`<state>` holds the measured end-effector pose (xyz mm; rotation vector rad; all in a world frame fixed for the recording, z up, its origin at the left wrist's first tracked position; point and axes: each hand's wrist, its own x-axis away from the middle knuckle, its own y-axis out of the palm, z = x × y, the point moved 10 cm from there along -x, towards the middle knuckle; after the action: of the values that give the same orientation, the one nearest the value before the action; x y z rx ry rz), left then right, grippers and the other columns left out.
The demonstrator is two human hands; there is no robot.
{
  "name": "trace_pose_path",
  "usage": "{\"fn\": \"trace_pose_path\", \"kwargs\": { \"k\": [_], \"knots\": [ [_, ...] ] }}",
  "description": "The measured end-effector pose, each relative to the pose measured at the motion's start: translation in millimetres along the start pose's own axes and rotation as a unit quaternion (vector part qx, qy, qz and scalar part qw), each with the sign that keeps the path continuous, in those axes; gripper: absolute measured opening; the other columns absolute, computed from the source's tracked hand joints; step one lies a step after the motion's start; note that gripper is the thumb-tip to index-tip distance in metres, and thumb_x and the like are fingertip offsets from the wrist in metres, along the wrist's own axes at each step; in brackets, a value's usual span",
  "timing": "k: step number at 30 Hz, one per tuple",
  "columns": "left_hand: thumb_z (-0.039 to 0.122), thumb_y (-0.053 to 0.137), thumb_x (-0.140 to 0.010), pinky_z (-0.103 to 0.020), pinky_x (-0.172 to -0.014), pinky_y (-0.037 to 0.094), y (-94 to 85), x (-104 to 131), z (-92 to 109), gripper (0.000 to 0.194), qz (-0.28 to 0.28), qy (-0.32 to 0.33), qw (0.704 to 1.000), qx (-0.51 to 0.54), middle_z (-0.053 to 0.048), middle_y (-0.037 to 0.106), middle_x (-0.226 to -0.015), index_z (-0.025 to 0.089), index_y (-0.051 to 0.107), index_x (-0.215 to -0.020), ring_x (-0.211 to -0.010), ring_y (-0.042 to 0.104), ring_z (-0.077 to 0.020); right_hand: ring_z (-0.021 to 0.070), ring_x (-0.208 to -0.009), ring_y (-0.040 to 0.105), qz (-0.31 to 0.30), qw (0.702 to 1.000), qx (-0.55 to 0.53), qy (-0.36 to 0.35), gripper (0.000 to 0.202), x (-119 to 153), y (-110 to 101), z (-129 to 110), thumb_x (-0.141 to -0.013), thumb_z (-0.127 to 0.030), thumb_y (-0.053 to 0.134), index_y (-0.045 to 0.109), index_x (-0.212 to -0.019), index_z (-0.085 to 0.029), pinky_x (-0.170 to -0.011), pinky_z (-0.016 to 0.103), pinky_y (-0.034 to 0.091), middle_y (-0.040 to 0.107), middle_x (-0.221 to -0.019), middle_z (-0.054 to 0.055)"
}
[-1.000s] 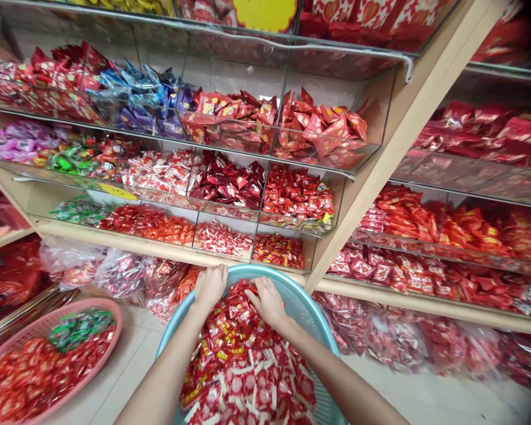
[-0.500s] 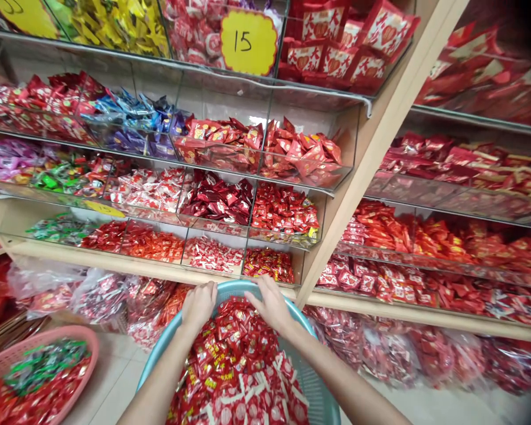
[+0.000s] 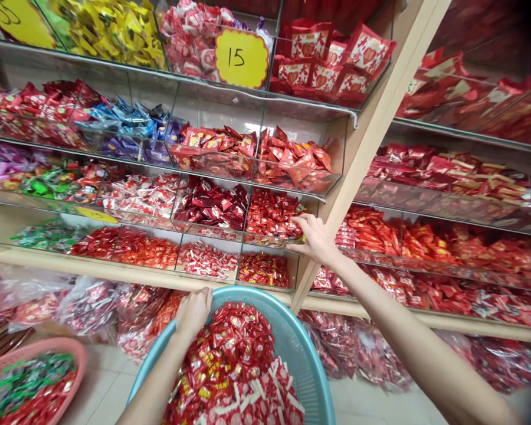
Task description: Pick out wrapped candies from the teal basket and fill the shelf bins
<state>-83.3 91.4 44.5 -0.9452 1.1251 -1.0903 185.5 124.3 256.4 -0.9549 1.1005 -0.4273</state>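
While left hand clamps basket rim, lower centre, right hand hangs by red candy mid-frame, fingers apart. Reach step, I'd guess; grabbing calls for closing fingers.

We have bright, fairly even light, with a soft sheen inside the teal basket at six o'clock and white glints on the plastic bags at eight. Toward two o'clock we lose the red packets to dimness and smear; the outermost corner there goes black. Near twelve, the price card reads crisply to us.
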Motion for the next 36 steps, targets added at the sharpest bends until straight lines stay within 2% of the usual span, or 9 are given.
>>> {"fn": "trace_pose_path", "kwargs": {
  "k": [4, 9, 12, 17, 21, 27, 32, 36],
  "knots": [
    [0.037, 0.016, -0.091, -0.032, -0.075, 0.041, 1.3, -1.4, 0.6, 0.045, 0.010, 0.014, 1.000, 0.000, -0.009, 0.068, -0.088, 0.020, 0.058, -0.090, -0.083, 0.064, -0.0221, 0.0300, -0.109, 0.038, -0.015, 0.999, 0.030, -0.010, 0.066, -12.6, 14.1, -3.7, -0.074, -0.054, 0.055, 0.034, -0.130, -0.025, -0.082, 0.041, 0.035, 0.037, -0.128, 0.012],
    [0.037, 0.016, -0.091, -0.031, -0.073, 0.041, 0.7, -1.8, -1.2, 0.045, 0.016, 0.014, 1.000, -0.007, -0.009, 0.068, -0.088, 0.020, 0.058, -0.089, -0.082, 0.064, -0.0217, 0.0280, -0.105, 0.040, -0.021, 0.999, 0.013, 0.021, 0.064, -33.9, 24.4, 14.1, -0.075, -0.056, 0.053, 0.036, -0.128, -0.024, -0.082, 0.040, 0.035, 0.041, -0.123, 0.011],
    [0.037, 0.016, -0.091, -0.032, -0.074, 0.041, 0.8, -1.4, -1.8, 0.045, 0.015, 0.010, 1.000, -0.005, -0.009, 0.068, -0.088, 0.020, 0.058, -0.089, -0.082, 0.064, -0.0216, 0.0268, -0.102, 0.041, -0.015, 1.000, 0.022, 0.000, 0.054, -39.4, 23.8, 16.3, -0.080, -0.049, 0.050, 0.038, -0.126, -0.023, -0.080, 0.039, 0.036, 0.045, -0.119, 0.011],
    [0.038, 0.016, -0.091, -0.034, -0.075, 0.041, -0.5, -0.5, -1.9, 0.045, 0.014, 0.002, 1.000, 0.003, -0.010, 0.069, -0.088, 0.021, 0.058, -0.088, -0.082, 0.064, -0.0227, 0.0256, -0.103, 0.041, -0.034, 0.995, 0.059, -0.072, 0.045, -41.5, 27.7, -5.1, -0.082, -0.034, 0.051, 0.041, -0.124, -0.021, -0.082, 0.037, 0.035, 0.047, -0.118, 0.011],
    [0.037, 0.017, -0.091, -0.032, -0.077, 0.041, -1.2, -0.7, -1.8, 0.044, 0.009, 0.003, 1.000, 0.013, -0.010, 0.069, -0.088, 0.021, 0.058, -0.088, -0.086, 0.064, -0.0221, 0.0261, -0.102, 0.043, -0.058, 0.994, 0.076, -0.047, 0.048, -52.6, 33.8, -9.9, -0.080, -0.031, 0.053, 0.041, -0.125, -0.019, -0.081, 0.036, 0.037, 0.048, -0.116, 0.012],
    [0.037, 0.018, -0.091, -0.032, -0.076, 0.041, -4.0, 0.4, -1.2, 0.043, 0.009, 0.003, 1.000, 0.015, -0.009, 0.069, -0.088, 0.021, 0.058, -0.089, -0.085, 0.064, -0.0221, 0.0282, -0.102, 0.046, -0.110, 0.988, 0.108, -0.027, 0.056, -71.9, 47.0, -8.9, -0.072, -0.038, 0.064, 0.046, -0.121, -0.019, -0.081, 0.039, 0.040, 0.050, -0.115, 0.013],
    [0.037, 0.019, -0.091, -0.031, -0.077, 0.041, -5.4, 2.5, -1.0, 0.044, -0.004, -0.011, 1.000, 0.023, -0.010, 0.069, -0.092, 0.020, 0.059, -0.091, -0.087, 0.064, -0.0219, 0.0280, -0.102, 0.048, -0.100, 0.989, 0.106, -0.010, 0.064, -78.2, 47.0, -7.6, -0.072, -0.033, 0.065, 0.037, -0.128, -0.019, -0.079, 0.038, 0.043, 0.047, -0.119, 0.016],
    [0.037, 0.018, -0.091, -0.031, -0.077, 0.041, -5.2, 2.4, -1.0, 0.044, -0.004, -0.012, 1.000, 0.023, -0.010, 0.069, -0.092, 0.019, 0.059, -0.092, -0.088, 0.063, -0.0220, 0.0301, -0.105, 0.047, -0.080, 0.989, 0.122, -0.002, 0.065, -79.1, 48.9, -11.8, -0.073, -0.037, 0.065, 0.036, -0.129, -0.020, -0.076, 0.038, 0.045, 0.043, -0.124, 0.018]
  ]
}}
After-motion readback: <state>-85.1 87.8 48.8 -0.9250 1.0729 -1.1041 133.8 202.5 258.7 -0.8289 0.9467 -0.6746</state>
